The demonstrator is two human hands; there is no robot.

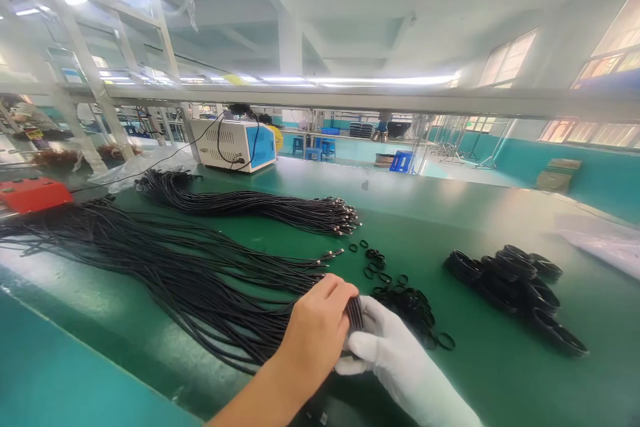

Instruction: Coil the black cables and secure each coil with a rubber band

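Between my two hands is a coiled black cable, (355, 313) its stacked loops showing at the fingers. My bare left hand (320, 323) is closed round the coil's left side. On the other side, my white-gloved right hand (387, 340) grips the same coil with thumb and fingers. Left of the hands lies a wide spread of loose black cables, (185, 300) some with metal plugs (330, 255) at their ends. Just beyond the right hand is a pile of small black rings, (407, 307) which look like rubber bands. The lower part of the held cable is mostly hidden.
Finished-looking black cable coils (515, 280) are heaped on the right of the green table (500, 213). A second cable bundle (250, 207) lies farther back. Behind it stands a white and blue machine (237, 143). A red device (35, 195) sits at far left; plastic film (605, 243) lies right.
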